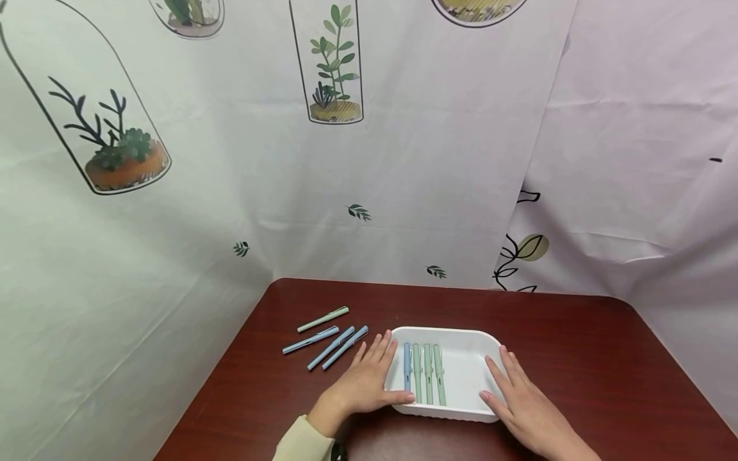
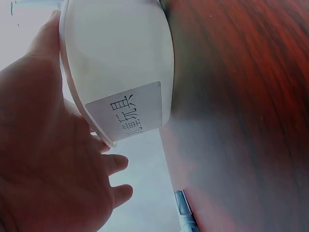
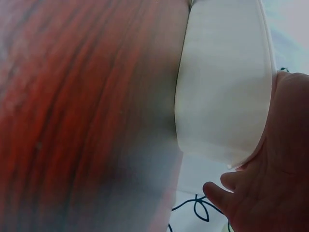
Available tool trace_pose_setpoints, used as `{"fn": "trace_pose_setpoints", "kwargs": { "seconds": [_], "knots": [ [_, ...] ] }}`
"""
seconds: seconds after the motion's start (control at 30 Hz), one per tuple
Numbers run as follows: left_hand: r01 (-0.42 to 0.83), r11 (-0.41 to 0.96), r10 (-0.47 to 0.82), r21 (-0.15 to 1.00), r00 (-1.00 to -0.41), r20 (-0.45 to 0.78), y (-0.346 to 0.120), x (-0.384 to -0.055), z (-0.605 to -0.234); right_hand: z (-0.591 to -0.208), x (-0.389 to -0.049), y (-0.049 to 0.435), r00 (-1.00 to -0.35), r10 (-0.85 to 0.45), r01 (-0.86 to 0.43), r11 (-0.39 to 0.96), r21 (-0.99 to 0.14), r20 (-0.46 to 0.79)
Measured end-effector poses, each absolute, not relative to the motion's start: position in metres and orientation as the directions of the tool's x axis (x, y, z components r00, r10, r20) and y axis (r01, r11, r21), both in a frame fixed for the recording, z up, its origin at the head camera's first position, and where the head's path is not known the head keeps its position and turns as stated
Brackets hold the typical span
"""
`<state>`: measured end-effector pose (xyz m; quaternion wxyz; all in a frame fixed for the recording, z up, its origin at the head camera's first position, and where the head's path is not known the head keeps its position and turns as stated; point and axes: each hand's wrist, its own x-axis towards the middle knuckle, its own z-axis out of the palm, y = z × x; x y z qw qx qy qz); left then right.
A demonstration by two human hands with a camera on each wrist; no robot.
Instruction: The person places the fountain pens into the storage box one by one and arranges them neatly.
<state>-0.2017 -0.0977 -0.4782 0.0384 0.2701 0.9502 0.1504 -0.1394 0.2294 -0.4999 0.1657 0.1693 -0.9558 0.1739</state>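
A white plastic tray (image 1: pixel 464 374) stands on the table with one blue pen (image 1: pixel 407 368) and three pale green pens (image 1: pixel 428 374) side by side in its left part. My left hand (image 1: pixel 369 378) rests on the tray's left rim, fingers extended and thumb at the near left corner. At the right rim, my right hand (image 1: pixel 521 403) touches the tray with its fingers spread and fairly straight. Both wrist views show the tray's outer wall (image 3: pixel 224 82) beside the palm. A label (image 2: pixel 128 111) with printed characters is on the left end wall.
Left of the tray lie three blue pens (image 1: pixel 331 349) and one green pen (image 1: pixel 323 319), loose on the dark red wooden table (image 1: pixel 576 339). A white cloth (image 1: pixel 432 160) printed with plants hangs behind the table and along its sides.
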Motion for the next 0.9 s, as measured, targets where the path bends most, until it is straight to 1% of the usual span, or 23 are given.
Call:
{"fn": "trace_pose_setpoints", "kwargs": {
  "seconds": [0.17,0.3,0.5,0.73,0.9],
  "knots": [
    [0.501,0.807,0.518,0.314,-0.855,0.030,-0.107,-0.202,-0.477,-0.500,-0.140,0.229,-0.894,-0.256,-0.370,0.884,-0.286,0.367],
    [0.497,0.803,0.500,0.328,-0.862,0.081,-0.120,-0.204,-0.475,-0.498,-0.140,0.229,-0.903,-0.251,-0.360,0.885,-0.294,0.350],
    [0.456,0.825,0.428,0.333,-0.890,0.155,-0.137,-0.208,-0.474,-0.496,-0.140,0.230,-0.899,-0.259,-0.372,0.878,-0.303,0.352],
    [0.364,0.880,0.328,0.307,-0.931,0.161,-0.141,-0.215,-0.478,-0.498,-0.140,0.231,-0.894,-0.265,-0.381,0.874,-0.301,0.361],
    [0.345,0.892,0.305,0.290,-0.936,0.177,-0.142,-0.219,-0.482,-0.500,-0.140,0.231,-0.883,-0.279,-0.399,0.870,-0.290,0.378]
  ]
}}
